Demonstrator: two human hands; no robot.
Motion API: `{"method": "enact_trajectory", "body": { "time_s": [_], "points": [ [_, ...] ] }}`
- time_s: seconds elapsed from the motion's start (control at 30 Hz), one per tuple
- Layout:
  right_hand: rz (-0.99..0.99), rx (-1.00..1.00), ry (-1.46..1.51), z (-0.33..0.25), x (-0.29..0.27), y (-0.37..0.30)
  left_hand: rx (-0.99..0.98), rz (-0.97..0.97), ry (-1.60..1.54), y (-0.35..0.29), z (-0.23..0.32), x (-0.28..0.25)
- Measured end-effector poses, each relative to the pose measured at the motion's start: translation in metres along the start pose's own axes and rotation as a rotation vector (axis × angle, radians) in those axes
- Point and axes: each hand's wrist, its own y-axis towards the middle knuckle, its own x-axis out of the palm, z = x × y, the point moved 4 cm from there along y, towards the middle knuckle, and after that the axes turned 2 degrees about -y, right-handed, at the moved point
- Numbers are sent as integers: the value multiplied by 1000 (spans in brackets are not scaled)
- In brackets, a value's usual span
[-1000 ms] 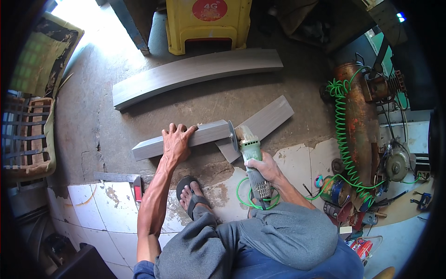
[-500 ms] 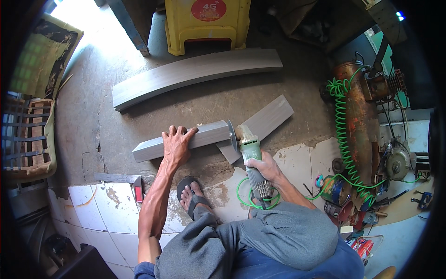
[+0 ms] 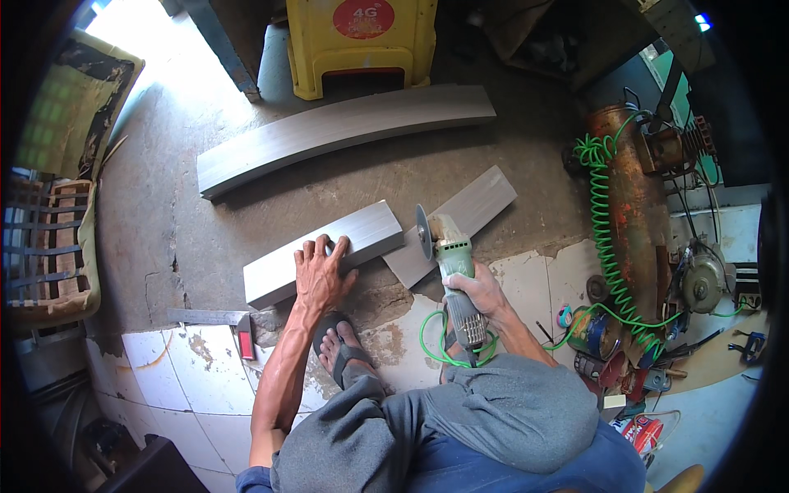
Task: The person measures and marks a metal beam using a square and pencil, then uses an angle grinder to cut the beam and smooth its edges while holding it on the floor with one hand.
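Note:
My left hand grips a short silvery square metal tube on the floor, fingers over its top and thumb at the near side. In my right hand is a green angle grinder, held by its body with the cutting disc upright. A small gap separates the disc from the tube's right end. Beneath the grinder head, a second short metal piece lies slanted on the floor. Farther off rests a longer metal tube. Whether the disc is spinning cannot be told.
A try square lies by the white tiles at left. A yellow plastic stool stands beyond the long tube. At right are a rusty tank, a coiled green hose and several tools. My sandalled foot is near the short tube.
The short tube has been turned under my left hand, showing a broad bright face upward. The grinder has shifted slightly right, and its disc has come away from the tube's end.

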Motion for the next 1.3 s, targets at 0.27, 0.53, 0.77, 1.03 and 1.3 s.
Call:
{"method": "enact_trajectory", "body": {
  "time_s": [0.27, 0.53, 0.77, 1.03, 1.3],
  "points": [
    [6, -34, -25, 5, -3, -4, -69, -334, -227, 41, -14, -15],
    [-60, -7, -102, 6, 5, -5, 114, -94, 93, 44, -11, -35],
    [-77, -21, -111, 2, 16, -3, 151, -39, 119, 47, -7, -41],
    [-69, -31, -90, 4, 16, -2, 144, -40, 99, 45, -2, -37],
    [-56, -13, -122, 2, 15, -1, 167, -19, 127, 43, 2, -35]
  ]
}}
